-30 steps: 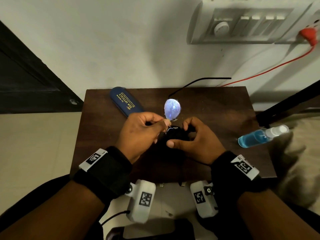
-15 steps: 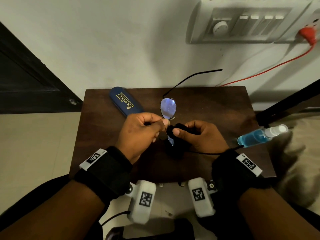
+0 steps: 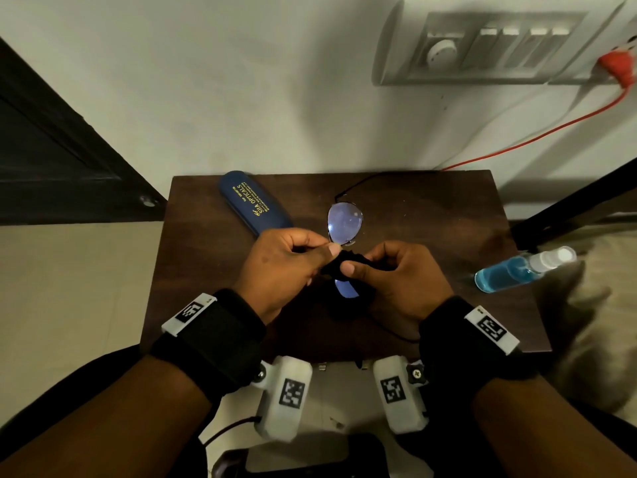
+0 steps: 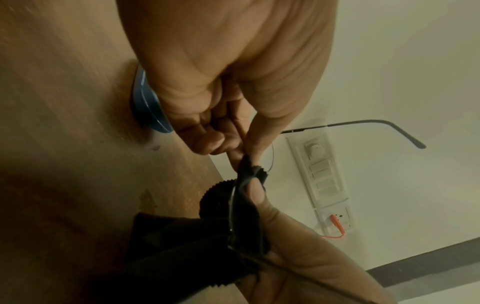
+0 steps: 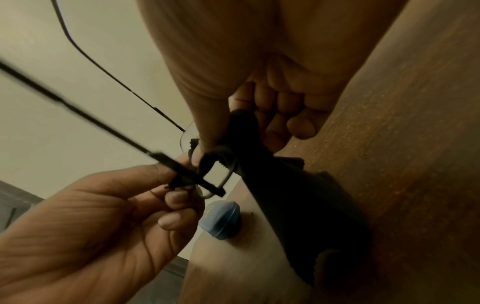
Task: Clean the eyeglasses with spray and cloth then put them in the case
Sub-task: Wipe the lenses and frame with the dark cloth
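The thin-rimmed eyeglasses (image 3: 344,222) are held above the brown table (image 3: 431,215). My left hand (image 3: 327,248) pinches the frame at the bridge, which also shows in the right wrist view (image 5: 182,183). My right hand (image 3: 351,267) pinches the black cloth (image 3: 339,262) around the near lens (image 3: 344,288), thumb on top. The cloth (image 4: 249,209) hangs down to the table under that hand. One temple arm (image 4: 363,125) sticks out toward the wall. The shut blue case (image 3: 255,205) lies at the back left. The spray bottle (image 3: 517,270) of blue liquid lies on its side at the right edge.
A switch panel (image 3: 499,46) with a red plug and cable (image 3: 537,136) is on the wall behind the table. A dark door (image 3: 51,150) stands at the left. Light fabric (image 3: 593,305) lies right of the table.
The glasses have tilted, so the far temple arm dropped from in front of the wall toward the table's back edge. My right thumb has shifted on the cloth over the near lens.
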